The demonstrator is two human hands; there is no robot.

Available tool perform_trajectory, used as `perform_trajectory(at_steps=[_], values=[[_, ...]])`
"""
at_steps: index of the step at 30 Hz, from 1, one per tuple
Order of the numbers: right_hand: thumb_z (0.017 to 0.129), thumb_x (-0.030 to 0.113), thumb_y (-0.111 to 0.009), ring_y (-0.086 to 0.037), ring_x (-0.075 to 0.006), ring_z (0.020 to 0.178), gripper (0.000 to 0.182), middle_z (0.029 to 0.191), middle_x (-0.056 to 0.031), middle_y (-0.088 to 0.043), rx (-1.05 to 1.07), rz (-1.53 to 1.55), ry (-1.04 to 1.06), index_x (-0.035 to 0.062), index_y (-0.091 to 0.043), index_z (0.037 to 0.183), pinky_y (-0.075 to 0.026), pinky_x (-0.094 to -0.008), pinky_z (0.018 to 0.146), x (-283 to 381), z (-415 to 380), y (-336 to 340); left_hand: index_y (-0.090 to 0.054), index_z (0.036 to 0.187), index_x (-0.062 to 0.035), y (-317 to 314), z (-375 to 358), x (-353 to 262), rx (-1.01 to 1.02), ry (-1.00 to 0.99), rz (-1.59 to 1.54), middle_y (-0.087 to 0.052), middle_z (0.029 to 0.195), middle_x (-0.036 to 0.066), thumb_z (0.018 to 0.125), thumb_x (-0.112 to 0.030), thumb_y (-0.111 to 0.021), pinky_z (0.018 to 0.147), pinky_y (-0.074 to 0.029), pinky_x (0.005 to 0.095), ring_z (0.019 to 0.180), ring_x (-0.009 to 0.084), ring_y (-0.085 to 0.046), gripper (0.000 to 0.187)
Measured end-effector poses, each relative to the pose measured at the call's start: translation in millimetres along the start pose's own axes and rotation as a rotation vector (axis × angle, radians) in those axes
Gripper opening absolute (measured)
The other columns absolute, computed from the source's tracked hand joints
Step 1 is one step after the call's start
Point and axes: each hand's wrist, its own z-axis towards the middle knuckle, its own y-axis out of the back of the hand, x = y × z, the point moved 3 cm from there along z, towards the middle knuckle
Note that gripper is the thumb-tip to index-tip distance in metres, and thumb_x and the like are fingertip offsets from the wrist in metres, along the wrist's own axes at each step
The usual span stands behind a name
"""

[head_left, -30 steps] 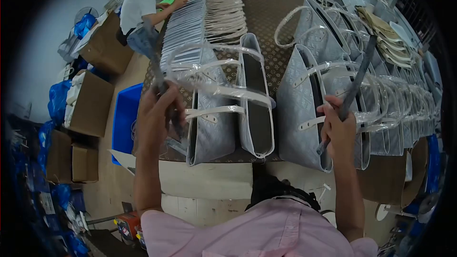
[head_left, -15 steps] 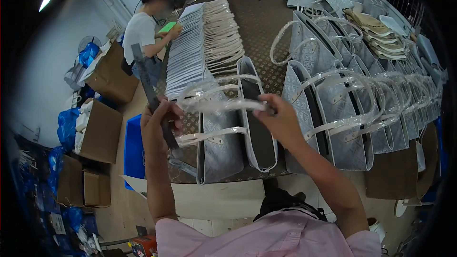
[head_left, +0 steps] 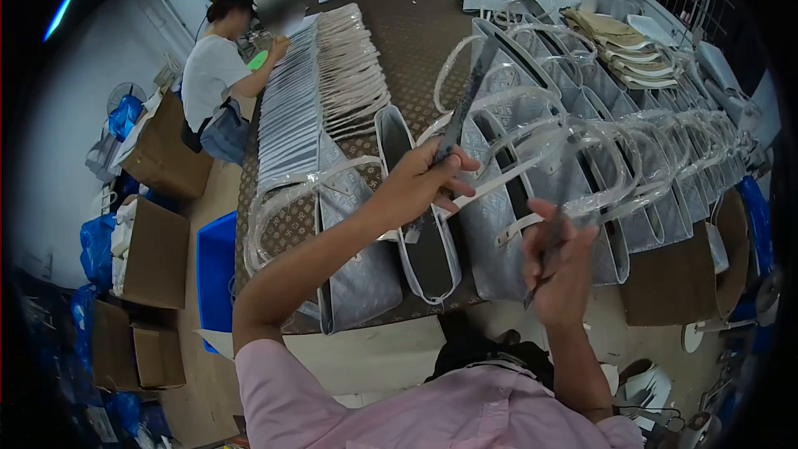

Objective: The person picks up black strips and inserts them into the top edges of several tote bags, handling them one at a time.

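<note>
Left hand (head_left: pixel 428 179) has swung across since half a second ago: was out left of the bags, now over the middle bag (head_left: pixel 432 268). Its fingers are curled closed round the left dark strip (head_left: pixel 471 96), which sticks up past them and pokes out below. Near these fingers, on their right, a white strap (head_left: pixel 507 185) slants up toward the bag at right (head_left: pixel 497 251). Right hand (head_left: pixel 564 262) has dropped back from the middle bag to the right, fingers half curled, part spread, right dark strip (head_left: pixel 566 179) between them and the thumb; motion blur there, can't tell how firm the hold is. Meaning for the work: both strips now at the middle and right bags, neither at the left bag; middle bag's strap looks flipped over rightward.

Left bag (head_left: pixel 362 283) stands below and left of left fingers, behind the forearm; its clear-wrapped handle (head_left: pixel 262 237) droops further left. Row of bags (head_left: pixel 657 216) stands right of right fingers, handles wrapped too. All on the brown patterned desk (head_left: pixel 416 41). Flat stack of grey panels (head_left: pixel 287 120) lies beyond left fingers, up and left; a co-worker in a white top (head_left: pixel 214 75) reaches to its far end, well apart from both hands
</note>
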Motion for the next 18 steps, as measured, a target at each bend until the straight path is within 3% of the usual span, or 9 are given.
perform_trajectory(at_steps=[4, 5, 7, 9, 11, 12, 14, 16, 18], values=[[0.09, 0.027, -0.047, -0.046, -0.0084, 0.061, 0.037, 0.077, -0.0032, -0.053, 0.05, -0.076, -0.412, -0.0001, -0.048, 0.115, -0.04, -0.0206, 0.049, -20.4, 8.1, -11.8, -0.048, 0.106, -0.0023, 55.0, -14.3, -50.6, -0.246, -0.215, 0.165, -0.061, 0.083, 0.008, 0.088, -0.01, -0.047, 0.042, -0.035, 0.0163, 0.05, 0.0042, -0.045, 0.02], [0.09, 0.027, -0.047, -0.046, -0.0084, 0.061, 0.037, 0.077, -0.0032, -0.053, 0.058, -0.089, -0.416, -0.0001, -0.048, 0.115, -0.04, -0.0206, 0.049, -21.3, 10.0, -16.5, -0.049, 0.109, -0.0018, 68.2, -20.5, -62.9, -0.328, -0.276, 0.186, -0.061, 0.076, 0.007, 0.086, -0.007, -0.048, 0.039, -0.029, 0.015, 0.046, 0.0017, -0.038, 0.023], [0.085, 0.011, -0.052, -0.051, -0.0088, 0.066, 0.033, 0.08, -0.0036, -0.056, 0.12, -0.306, -0.288, -0.0011, -0.048, 0.115, -0.044, -0.0215, 0.056, -20.8, 12.9, -27.5, -0.049, 0.11, 0.0012, 86.5, -28.3, -77.5, -0.385, -0.386, 0.285, -0.06, 0.075, 0.006, 0.082, -0.011, -0.057, 0.042, -0.032, 0.0149, 0.053, 0.0008, -0.046, 0.032], [0.083, 0.008, -0.054, -0.052, -0.0083, 0.067, 0.032, 0.081, -0.0034, -0.057, 0.209, -0.452, -0.246, -0.0008, -0.05, 0.113, -0.044, -0.0217, 0.057, -27.2, 26.2, -37.6, -0.051, 0.109, 0.0018, 97.8, -27.4, -78.2, -0.383, -0.357, 0.386, -0.062, 0.083, 0.008, 0.08, -0.014, -0.062, 0.047, -0.038, 0.0176, 0.056, 0.0027, -0.049, 0.035], [0.081, 0.004, -0.056, -0.054, -0.0078, 0.068, 0.032, 0.082, -0.0031, -0.058, 0.302, -0.606, -0.214, -0.0005, -0.051, 0.112, -0.045, -0.022, 0.059, -38.8, 38.9, -48.9, -0.054, 0.108, -0.0005, 88.7, -20.1, -72.0, -0.188, -0.394, 0.746, -0.062, 0.098, 0.009, 0.078, -0.016, -0.064, 0.056, -0.043, 0.0209, 0.068, 0.0074, -0.054, 0.036], [0.08, 0.004, -0.056, -0.055, -0.0084, 0.066, 0.03, 0.079, -0.004, -0.058, 0.327, -0.723, -0.149, -0.001, -0.053, 0.109, -0.045, -0.0218, 0.059, -44.9, 45.5, -55.0, -0.055, 0.115, -0.0098, 83.3, -19.9, -70.9, -0.148, -0.332, 0.852, -0.06, 0.101, 0.002, 0.079, -0.017, -0.064, 0.057, -0.042, 0.0238, 0.062, 0.0081, -0.051, 0.038], [0.079, 0.003, -0.055, -0.055, -0.0089, 0.064, 0.027, 0.076, -0.0049, -0.058, 0.384, -0.868, -0.128, -0.0016, -0.055, 0.105, -0.045, -0.0216, 0.059, -53.1, 52.8, -64.1, -0.056, 0.114, -0.0132, 95.7, 2.0, -40.4, -0.041, -0.74, 0.981, -0.056, 0.112, 0.006, 0.079, -0.016, -0.062, 0.072, -0.045, 0.0316, 0.086, 0.0204, -0.057, 0.036], [0.079, 0.004, -0.057, -0.056, -0.0082, 0.065, 0.028, 0.078, -0.0045, -0.06, 0.351, -0.956, -0.124, -0.0012, -0.056, 0.106, -0.045, -0.0207, 0.06, -57.7, 54.1, -71.4, -0.056, 0.114, -0.0147, 104.9, 7.4, -19.4, 0.045, -0.692, 1.119, -0.052, 0.119, 0.008, 0.079, -0.013, -0.06, 0.085, -0.042, 0.0366, 0.106, 0.0284, -0.051, 0.035], [0.079, 0.006, -0.059, -0.055, -0.0073, 0.066, 0.031, 0.08, -0.0032, -0.06, 0.291, -1.054, -0.173, -0.0002, -0.056, 0.109, -0.044, -0.0206, 0.059, -56.9, 52.5, -73.3, -0.062, 0.1, -0.0071, 111.6, 0.5, -10.4, -0.02, -0.701, 1.332, -0.063, 0.09, 0.012, 0.078, -0.015, -0.059, 0.072, -0.047, 0.0359, 0.079, 0.0285, -0.06, 0.024]])
